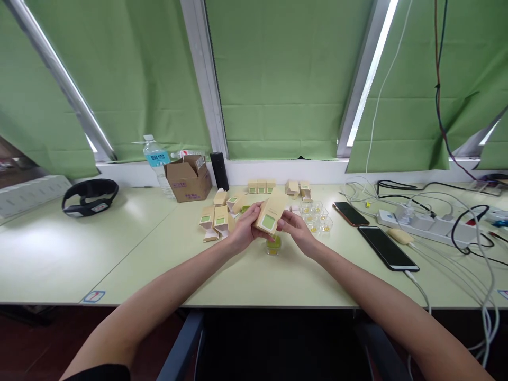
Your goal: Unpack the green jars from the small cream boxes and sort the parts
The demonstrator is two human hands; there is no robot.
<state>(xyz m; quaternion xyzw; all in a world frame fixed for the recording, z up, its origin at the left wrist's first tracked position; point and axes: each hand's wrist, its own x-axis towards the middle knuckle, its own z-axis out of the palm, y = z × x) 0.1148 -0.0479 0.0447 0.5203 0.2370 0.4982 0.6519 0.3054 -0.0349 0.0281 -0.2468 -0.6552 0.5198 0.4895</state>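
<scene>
A small beige carton with a green window is held tilted above the table. My left hand wraps round its left side. My right hand has its fingers at the carton's right edge, partly hidden behind it. Just under the carton, a small clear container with green and yellow contents stands on the table. To the left of my hands sit several similar cartons, some with flaps open. Behind my right hand, several small clear cups with yellow bits inside stand grouped together.
Further back are three cartons in a row, a brown cardboard box, a water bottle and a black cylinder. On the right lie two phones, a power strip and tangled cables. A black headset rests at left.
</scene>
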